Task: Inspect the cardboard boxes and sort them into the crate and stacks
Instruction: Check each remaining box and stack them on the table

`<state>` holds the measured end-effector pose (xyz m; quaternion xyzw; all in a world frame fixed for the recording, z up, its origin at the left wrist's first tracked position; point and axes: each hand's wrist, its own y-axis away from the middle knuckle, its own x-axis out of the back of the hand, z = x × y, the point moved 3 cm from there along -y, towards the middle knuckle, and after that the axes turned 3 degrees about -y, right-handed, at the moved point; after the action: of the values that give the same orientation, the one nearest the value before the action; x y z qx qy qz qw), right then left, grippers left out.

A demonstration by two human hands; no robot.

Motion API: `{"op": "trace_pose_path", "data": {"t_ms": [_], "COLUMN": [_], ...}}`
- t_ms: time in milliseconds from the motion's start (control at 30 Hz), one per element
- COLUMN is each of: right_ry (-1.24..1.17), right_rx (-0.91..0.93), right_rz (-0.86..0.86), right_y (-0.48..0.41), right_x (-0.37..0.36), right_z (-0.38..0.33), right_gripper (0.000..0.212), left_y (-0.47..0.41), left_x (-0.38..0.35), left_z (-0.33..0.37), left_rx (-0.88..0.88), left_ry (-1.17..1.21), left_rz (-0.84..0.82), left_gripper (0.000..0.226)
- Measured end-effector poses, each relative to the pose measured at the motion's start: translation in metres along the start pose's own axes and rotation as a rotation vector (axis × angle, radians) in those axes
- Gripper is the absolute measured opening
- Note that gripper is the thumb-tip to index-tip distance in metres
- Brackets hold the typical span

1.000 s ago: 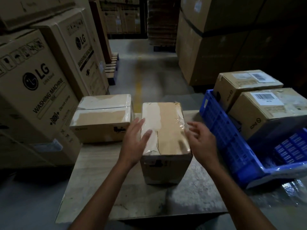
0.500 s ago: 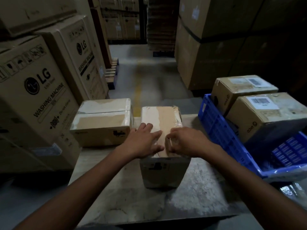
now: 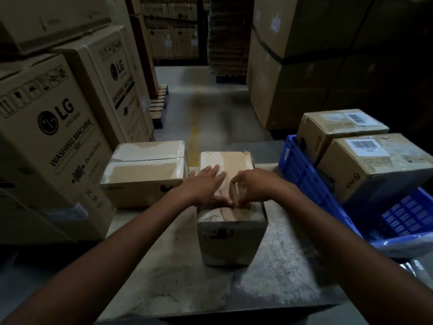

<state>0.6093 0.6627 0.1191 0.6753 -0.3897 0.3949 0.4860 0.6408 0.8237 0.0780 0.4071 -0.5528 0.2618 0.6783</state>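
1. Change. The desk (image 3: pixel 281 289), the crate (image 3: pixel 302 174) at its right edge with two labelled boxes (image 3: pixel 375 165) in it, and the left box (image 3: pixel 145 177) at the far left corner are all where they were a second ago. The centre box (image 3: pixel 232 240) has not been lifted or turned. It stands upright at the middle of the desk, reaching to the far edge. Only the hands have moved, from flanking this box to resting on its top face.

2. Meaning. Inspection of the centre box appears to be in progress at the taped top seam. Sorting of this box has not begun.

3. Hand pose.
- Left hand (image 3: pixel 206 186): palm down, fingers straight and together, pressing flat on the left half of the top. It holds nothing.
- Right hand (image 3: pixel 255 184): fingers curled, thumb and forefinger meeting at the centre seam in a pinch. Whether they grip tape or a flap edge is too small to tell.
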Motion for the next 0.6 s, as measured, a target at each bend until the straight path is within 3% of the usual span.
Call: {"op": "trace_pose_path", "data": {"t_ms": [133,233,333,467,533,600], "right_ry": [-0.056,0.003,-0.013,-0.2,-0.294,-0.345], "right_rx": [-0.019,-0.032,-0.046,0.001,-0.023,-0.046], "right_rz": [0.124,0.176,0.211,0.344,0.414,0.469], "right_y": [-0.014,-0.031,-0.033,-0.017,-0.011,-0.006], "right_x": [0.01,0.002,-0.015,-0.036,-0.042,-0.044], "right_z": [-0.005,-0.008,-0.004,0.009,0.018,0.029], "right_gripper": [0.072,0.049,0.043,0.052,0.054,0.054], "left_y": [-0.018,-0.029,-0.024,-0.017,-0.021,-0.025], "left_x": [0.012,0.006,-0.006,-0.029,-0.042,-0.043], "left_z": [-0.015,-0.027,-0.023,-0.023,-0.015,0.0], "left_rx": [0.031,0.075,0.103,0.302,0.362,0.406], "left_ry": [0.051,0.112,0.273,0.814,1.236,1.473], "left_rz": [0.068,0.088,0.194,0.528,0.482,0.463], "left_gripper": [0.1,0.098,0.094,0.079,0.062,0.05]}}
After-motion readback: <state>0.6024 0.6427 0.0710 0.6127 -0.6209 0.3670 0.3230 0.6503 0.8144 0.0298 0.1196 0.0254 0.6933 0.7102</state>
